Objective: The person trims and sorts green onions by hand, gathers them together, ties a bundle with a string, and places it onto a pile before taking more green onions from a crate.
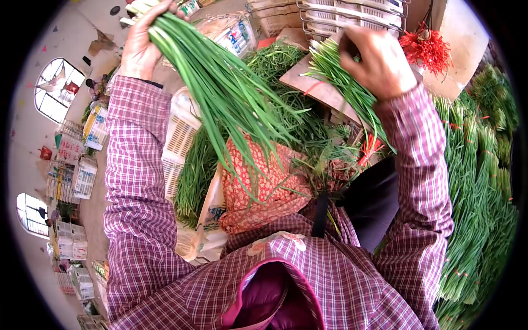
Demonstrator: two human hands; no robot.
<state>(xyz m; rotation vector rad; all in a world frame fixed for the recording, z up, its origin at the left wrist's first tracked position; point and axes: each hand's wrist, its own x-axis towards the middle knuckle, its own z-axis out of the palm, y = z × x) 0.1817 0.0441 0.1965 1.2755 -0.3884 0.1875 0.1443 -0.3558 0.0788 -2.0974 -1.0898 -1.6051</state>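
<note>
My left hand is closed around the pale stalk ends of a large bunch of garlic chives. The long green leaves hang down and to the right, over my lap. My right hand has its fingers curled in above a smaller bunch of chives, which lies on a wooden board. Whatever those curled fingers may hold is too small or hidden to make out. Loose chives are heaped beyond the hanging leaves, and a red patterned cloth covers my lap.
A cluster of red ties hangs at upper right, with more red ties beside the board. Tied bundles of chives are stacked along my right. White plastic crates stand ahead, and another crate is at my left.
</note>
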